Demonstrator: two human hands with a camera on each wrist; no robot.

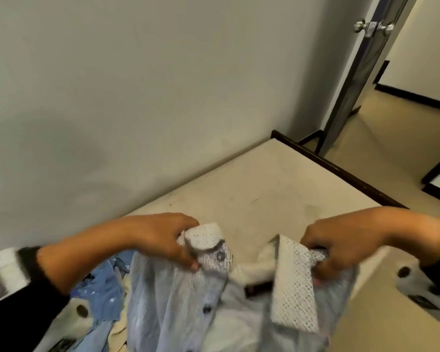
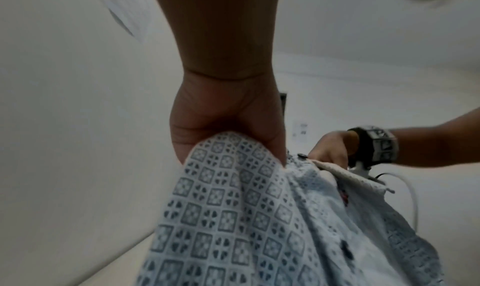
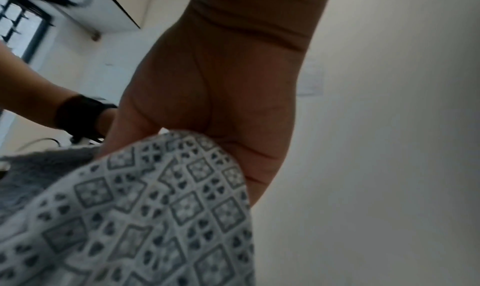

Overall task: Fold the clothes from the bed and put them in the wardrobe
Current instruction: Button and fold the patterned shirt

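I hold up a white shirt with a small blue-grey tile print and dark buttons (image 1: 178, 295) above the bed (image 1: 264, 184). My left hand (image 1: 173, 242) grips its left collar and shoulder edge. My right hand (image 1: 333, 250) grips the other side by the collar, which is folded outward. The shirt's front hangs open between the hands. In the left wrist view the left hand (image 2: 226, 126) clutches the printed shirt (image 2: 228, 218), with the right hand (image 2: 330, 148) beyond. The right wrist view has the right hand (image 3: 207, 109) bunching the shirt (image 3: 145, 208).
A blue garment (image 1: 102, 283) and other pale clothes lie on the bed under the shirt. A plain wall (image 1: 137, 97) runs along the bed's far side. A dark bed frame edge (image 1: 341, 171) borders the floor on the right, where a door (image 1: 358, 80) stands open.
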